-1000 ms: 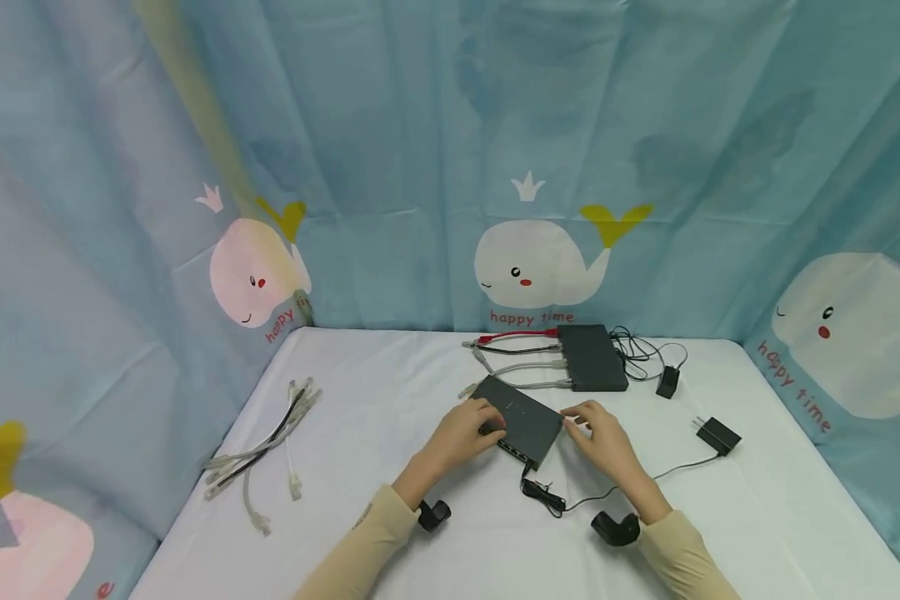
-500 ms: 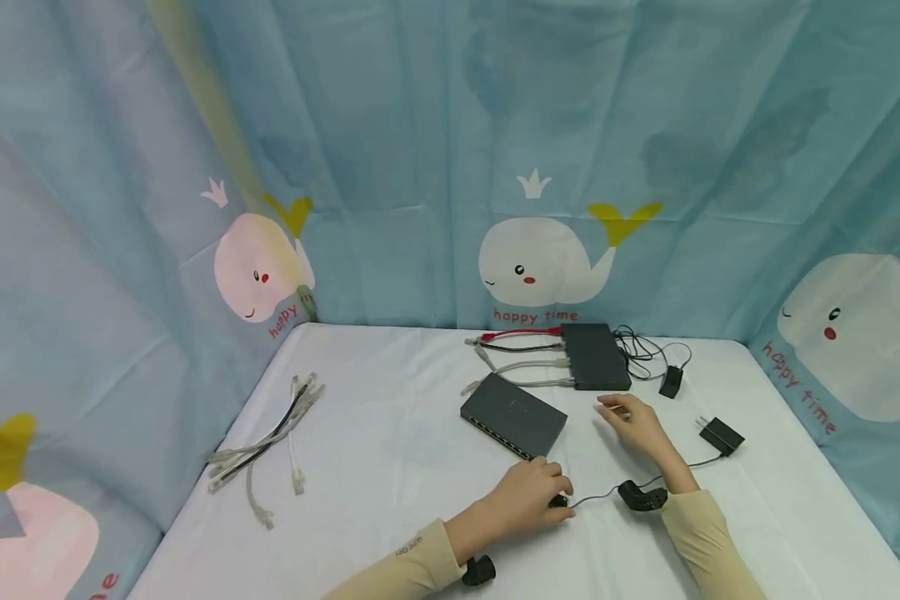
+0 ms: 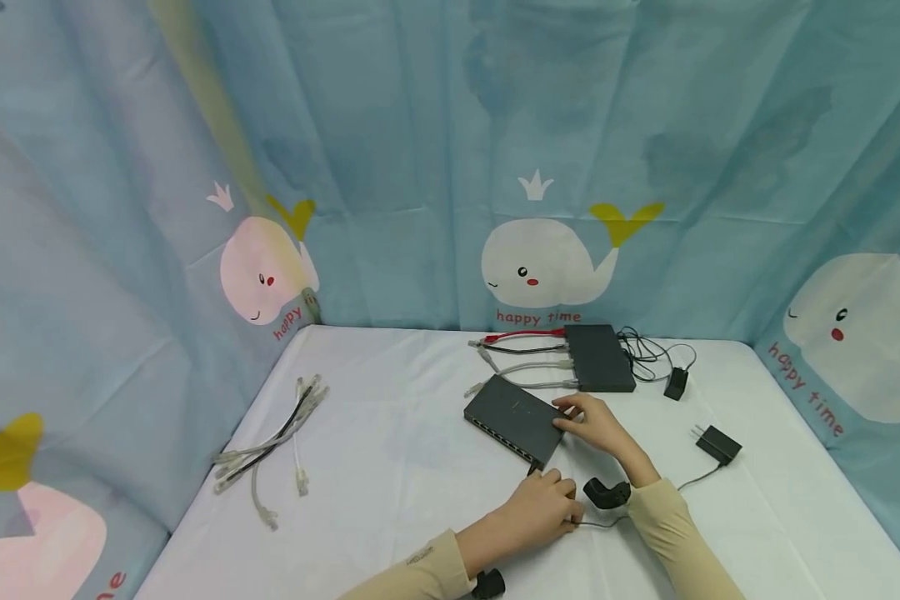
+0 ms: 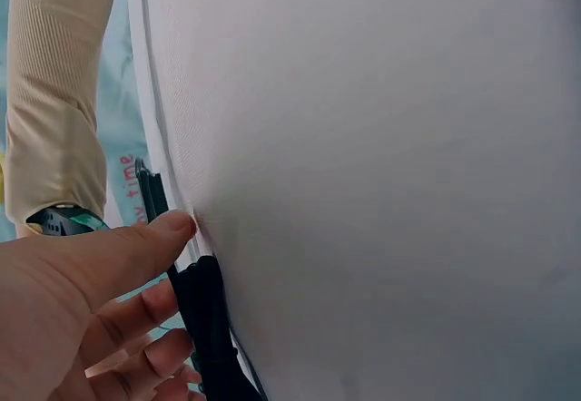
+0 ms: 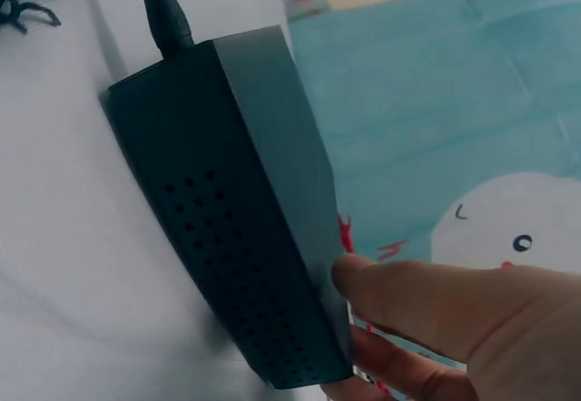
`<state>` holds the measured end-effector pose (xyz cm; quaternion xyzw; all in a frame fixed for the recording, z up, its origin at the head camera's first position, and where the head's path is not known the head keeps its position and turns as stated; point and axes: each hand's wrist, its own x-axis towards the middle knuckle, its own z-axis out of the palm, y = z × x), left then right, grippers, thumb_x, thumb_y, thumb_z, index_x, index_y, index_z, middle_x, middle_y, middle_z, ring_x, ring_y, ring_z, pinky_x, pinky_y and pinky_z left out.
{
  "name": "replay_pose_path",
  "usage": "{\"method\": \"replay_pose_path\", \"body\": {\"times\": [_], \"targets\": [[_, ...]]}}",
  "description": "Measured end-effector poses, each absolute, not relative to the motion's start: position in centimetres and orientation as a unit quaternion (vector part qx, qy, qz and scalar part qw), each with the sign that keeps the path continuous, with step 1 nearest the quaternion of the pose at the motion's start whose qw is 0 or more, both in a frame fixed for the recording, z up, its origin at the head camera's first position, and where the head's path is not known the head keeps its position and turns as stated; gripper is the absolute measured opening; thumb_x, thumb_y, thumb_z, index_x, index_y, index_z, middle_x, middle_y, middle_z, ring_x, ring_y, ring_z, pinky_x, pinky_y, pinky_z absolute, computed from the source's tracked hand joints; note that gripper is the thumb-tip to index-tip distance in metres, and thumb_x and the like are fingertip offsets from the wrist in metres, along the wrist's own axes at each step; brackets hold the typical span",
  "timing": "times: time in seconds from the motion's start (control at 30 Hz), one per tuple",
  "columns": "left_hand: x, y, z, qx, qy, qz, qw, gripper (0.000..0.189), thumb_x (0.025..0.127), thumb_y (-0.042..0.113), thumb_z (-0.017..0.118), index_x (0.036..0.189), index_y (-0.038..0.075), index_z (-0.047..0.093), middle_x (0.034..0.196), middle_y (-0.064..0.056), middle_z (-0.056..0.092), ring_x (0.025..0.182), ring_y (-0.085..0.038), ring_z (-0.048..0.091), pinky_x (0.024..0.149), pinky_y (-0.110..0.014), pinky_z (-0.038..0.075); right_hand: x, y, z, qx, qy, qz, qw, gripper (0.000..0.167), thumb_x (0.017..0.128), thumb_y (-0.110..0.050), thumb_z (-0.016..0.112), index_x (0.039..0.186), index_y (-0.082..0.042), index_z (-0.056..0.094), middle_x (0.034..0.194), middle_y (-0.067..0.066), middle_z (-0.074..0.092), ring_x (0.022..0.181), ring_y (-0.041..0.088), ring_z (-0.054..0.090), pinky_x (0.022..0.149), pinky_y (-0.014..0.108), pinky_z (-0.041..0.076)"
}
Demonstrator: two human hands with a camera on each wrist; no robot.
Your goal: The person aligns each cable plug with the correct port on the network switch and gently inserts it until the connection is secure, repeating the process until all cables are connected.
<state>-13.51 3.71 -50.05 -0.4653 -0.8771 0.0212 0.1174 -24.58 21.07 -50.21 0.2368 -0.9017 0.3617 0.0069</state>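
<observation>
A black network switch with a row of ports along its front lies angled at mid-table. My right hand pinches its right corner; in the right wrist view the thumb lies on the top face and the fingers show past the far edge. A power plug sits in the switch's end beside the vented side. In front of the switch, my left hand holds the bundled black power cord, mostly hidden by the hand in the head view. The cord runs right to a black power adapter.
Behind stands a second black switch with red, black and grey cables in its left side. Its coiled cord leads to a small adapter. Loose network cables lie at the left. A whale-print curtain surrounds the white table.
My left hand has left the switch's front edge and gone down to the cord bundle. My right hand came away from the switch, then returned to its right corner.
</observation>
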Motion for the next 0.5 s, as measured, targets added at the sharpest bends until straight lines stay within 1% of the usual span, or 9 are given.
{"method": "replay_pose_path", "body": {"times": [0.1, 0.27, 0.37, 0.5], "targets": [[-13.2, 3.2, -49.8, -0.464, -0.880, 0.012, 0.098, 0.008, 0.079, 0.045, 0.067, 0.085, 0.040, 0.069, 0.090, 0.017, 0.058, 0.079, -0.001, 0.047, 0.062, -0.015, 0.037, -24.5, 21.0, -50.1, 0.241, -0.901, 0.361, 0.007, 0.032, 0.083, -0.014, 0.070, 0.112, -0.001, 0.064, 0.101, 0.013, 0.063, 0.082, 0.024, 0.060, 0.066, 0.030, 0.047], [-12.9, 2.4, -49.4, -0.465, -0.882, -0.004, 0.076, 0.009, 0.076, 0.045, 0.068, 0.083, 0.040, 0.069, 0.090, 0.018, 0.059, 0.080, 0.001, 0.047, 0.058, -0.012, 0.032, -24.5, 21.0, -50.2, 0.236, -0.901, 0.363, 0.004, 0.031, 0.083, -0.014, 0.069, 0.111, -0.002, 0.065, 0.102, 0.012, 0.062, 0.083, 0.025, 0.059, 0.065, 0.030, 0.046], [-12.8, 2.0, -49.4, -0.468, -0.881, -0.012, 0.071, 0.009, 0.076, 0.044, 0.069, 0.083, 0.039, 0.070, 0.090, 0.018, 0.059, 0.080, 0.001, 0.046, 0.058, -0.010, 0.033, -24.4, 21.0, -50.4, 0.228, -0.905, 0.359, 0.004, 0.030, 0.083, -0.014, 0.069, 0.111, -0.003, 0.065, 0.103, 0.011, 0.061, 0.083, 0.023, 0.058, 0.065, 0.030, 0.045], [-12.8, 1.6, -49.4, -0.465, -0.883, -0.040, 0.049, 0.008, 0.077, 0.041, 0.069, 0.084, 0.036, 0.070, 0.089, 0.016, 0.058, 0.080, 0.001, 0.044, 0.058, -0.008, 0.036, -24.2, 20.9, -50.6, 0.214, -0.909, 0.357, 0.004, 0.029, 0.084, -0.014, 0.069, 0.110, -0.004, 0.066, 0.103, 0.010, 0.060, 0.083, 0.020, 0.057, 0.066, 0.031, 0.045]]}}
